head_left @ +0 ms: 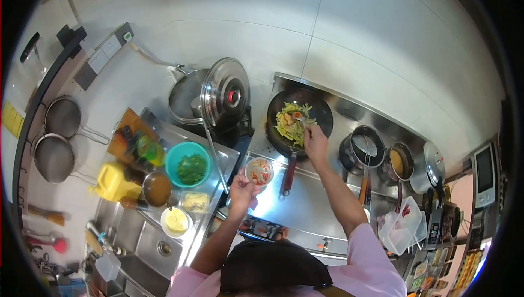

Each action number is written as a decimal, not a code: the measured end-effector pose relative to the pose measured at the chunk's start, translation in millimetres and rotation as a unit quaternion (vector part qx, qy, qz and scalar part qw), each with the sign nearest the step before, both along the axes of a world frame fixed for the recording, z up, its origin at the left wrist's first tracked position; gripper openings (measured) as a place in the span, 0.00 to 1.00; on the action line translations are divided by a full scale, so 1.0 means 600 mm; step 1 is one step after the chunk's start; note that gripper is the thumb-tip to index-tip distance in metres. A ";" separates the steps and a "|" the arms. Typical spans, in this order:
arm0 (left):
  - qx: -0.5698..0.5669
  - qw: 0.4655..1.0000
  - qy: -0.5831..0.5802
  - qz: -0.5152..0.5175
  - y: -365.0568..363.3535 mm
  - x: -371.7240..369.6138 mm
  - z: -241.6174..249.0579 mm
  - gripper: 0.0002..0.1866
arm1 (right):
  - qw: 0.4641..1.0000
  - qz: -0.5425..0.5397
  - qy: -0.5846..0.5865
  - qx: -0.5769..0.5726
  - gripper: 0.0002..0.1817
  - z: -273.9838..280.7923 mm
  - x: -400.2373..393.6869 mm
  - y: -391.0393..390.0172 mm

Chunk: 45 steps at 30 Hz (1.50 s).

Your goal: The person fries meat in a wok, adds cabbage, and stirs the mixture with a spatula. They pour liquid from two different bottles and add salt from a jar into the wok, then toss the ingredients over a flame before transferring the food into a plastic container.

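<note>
My left hand (pixel 244 190) is closed around a small round container (pixel 259 172) with chopped red and pale pieces inside, held beside the stove's front edge. Over the wok, my right hand (pixel 315 140) grips a spoon (pixel 298 117), its bowl carrying something reddish above the food. The dark wok (pixel 277 140) sits on the stove and holds green and yellowish strips (pixel 289 125) with a few orange-pink pieces. Its reddish-brown handle (pixel 290 177) points towards me, between my two hands, and neither hand touches it.
Left of the stove stand a steaming pot (pixel 183 98) with a tilted lid (pixel 225 92), a teal bowl (pixel 170 167) of greens, a yellow jug (pixel 115 182) and a sink (pixel 134 231). Pots (pixel 352 155) and a clear plastic container (pixel 397 234) are on the right.
</note>
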<state>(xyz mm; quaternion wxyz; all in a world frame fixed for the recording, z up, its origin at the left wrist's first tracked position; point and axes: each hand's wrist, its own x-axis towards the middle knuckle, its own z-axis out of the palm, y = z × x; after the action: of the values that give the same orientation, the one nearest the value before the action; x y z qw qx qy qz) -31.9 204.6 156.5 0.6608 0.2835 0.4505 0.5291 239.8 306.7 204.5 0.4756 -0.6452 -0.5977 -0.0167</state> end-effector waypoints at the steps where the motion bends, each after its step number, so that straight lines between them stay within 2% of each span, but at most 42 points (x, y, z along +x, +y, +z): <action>1: -0.005 1.000 -0.004 0.001 -0.006 -0.003 0.002 0.11 | 0.998 0.017 -0.054 -0.002 0.04 -0.025 0.019 0.022; 2: -0.009 1.000 0.008 0.010 -0.014 -0.007 0.007 0.11 | 0.994 0.033 -0.107 -0.003 0.04 -0.043 0.035 0.041; 7: -0.009 1.000 0.008 0.016 -0.022 -0.035 0.019 0.11 | 0.990 0.031 -0.085 0.107 0.02 0.005 0.056 0.088; 10: -0.009 0.999 0.037 0.030 -0.012 -0.050 0.006 0.11 | 0.996 -0.006 0.065 0.052 0.02 0.034 0.028 0.073; 11: -0.011 0.998 0.049 0.035 -0.009 -0.055 0.002 0.11 | 0.988 0.014 0.153 0.025 0.03 0.042 0.015 0.059; 14: -0.040 0.995 0.018 0.086 -0.003 -0.065 -0.001 0.12 | 0.920 0.087 0.374 -0.078 0.04 0.083 -0.067 -0.024; 15: -0.045 0.996 0.018 0.079 -0.005 -0.075 -0.011 0.12 | 0.890 0.115 0.423 -0.124 0.03 0.091 -0.099 -0.056; 18: -0.040 0.991 -0.041 0.117 -0.025 -0.097 -0.019 0.11 | 0.843 0.243 0.449 -0.167 0.02 0.046 -0.196 -0.134; 20: -0.057 0.990 -0.055 0.120 -0.050 -0.128 -0.020 0.12 | 0.844 0.265 0.383 -0.264 0.05 -0.013 -0.258 -0.168; 23: -0.065 0.979 -0.027 0.189 -0.106 -0.196 0.003 0.09 | 0.818 0.349 0.321 -0.326 0.15 0.056 -0.333 -0.214; 24: -0.064 0.975 -0.020 0.214 -0.128 -0.224 0.013 0.09 | 0.825 0.350 0.311 -0.317 0.17 0.051 -0.335 -0.213; 26: -0.045 0.956 0.026 0.288 -0.173 -0.308 0.001 0.05 | 0.841 0.346 0.291 -0.297 0.22 0.032 -0.303 -0.201; 28: -0.010 0.927 0.075 0.368 -0.208 -0.407 -0.004 0.08 | 0.829 0.321 0.342 -0.306 0.21 0.016 -0.246 -0.187; 30: 0.019 0.887 0.106 0.449 -0.222 -0.490 0.006 0.08 | 0.855 0.269 0.310 -0.316 0.21 -0.013 -0.194 -0.177; 35: -0.067 0.819 0.145 0.551 -0.210 -0.666 -0.142 0.08 | 0.843 0.229 0.337 -0.352 0.20 -0.030 -0.138 -0.203; 37: -0.127 0.804 0.124 0.568 -0.198 -0.694 -0.203 0.09 | 0.853 0.207 0.315 -0.361 0.20 -0.035 -0.135 -0.210; 40: -0.144 0.857 0.070 0.490 -0.198 -0.731 -0.318 0.08 | 0.873 0.162 0.270 -0.373 0.19 -0.048 -0.124 -0.226; 42: -0.177 0.870 0.067 0.455 -0.198 -0.728 -0.327 0.09 | 0.877 0.123 0.275 -0.374 0.20 -0.052 -0.096 -0.226; 44: -0.202 0.887 0.100 0.404 -0.205 -0.724 -0.295 0.09 | 0.886 0.095 0.259 -0.372 0.19 -0.061 -0.059 -0.231; 45: -0.200 0.869 0.139 0.431 -0.207 -0.719 -0.283 0.13 | 0.888 0.080 0.264 -0.367 0.19 -0.068 -0.041 -0.236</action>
<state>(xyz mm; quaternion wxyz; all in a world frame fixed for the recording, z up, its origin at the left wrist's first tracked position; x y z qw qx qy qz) -463.2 80.6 -13.3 0.3409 -0.0064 0.7110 0.6150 215.0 165.0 163.9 0.3444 -0.7043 -0.4632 0.4132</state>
